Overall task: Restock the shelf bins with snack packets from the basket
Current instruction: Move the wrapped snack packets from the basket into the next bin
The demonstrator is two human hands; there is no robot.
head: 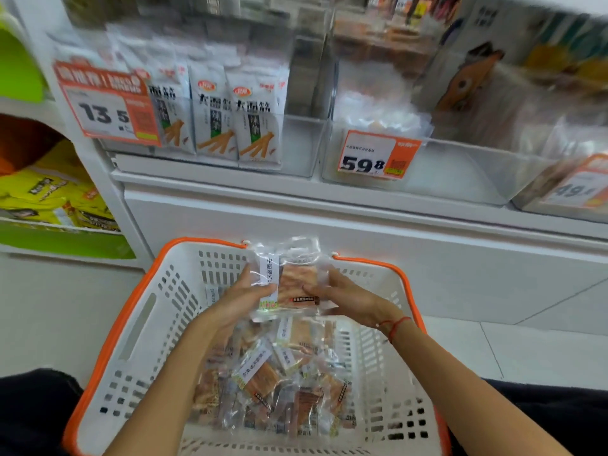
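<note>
Left bin (pixel 296 143), shelf front edge: upright white packets (pixel 217 123) fill its left part; right end bare.

Basket (pixel 138 324), white with orange rim, on the floor below the shelf: loose clear snack packets (pixel 279 380) heaped along its middle.

Left hand (pixel 243 296): fingers pressed on the left edge of a stack of clear packets (pixel 289 284), held above the basket's far wall.

Right hand (pixel 342 294): fingers curled around the stack's right edge.

Middle bin (pixel 460 179), tag 59.8: few packets at the back, front floor bare; likely destination.

Risks: slick film may let the stack fan or slide out on the lift to the shelf; packets could catch the bin's front lip; similar goods in the right bin (pixel 566 199) invite misplacement.
</note>
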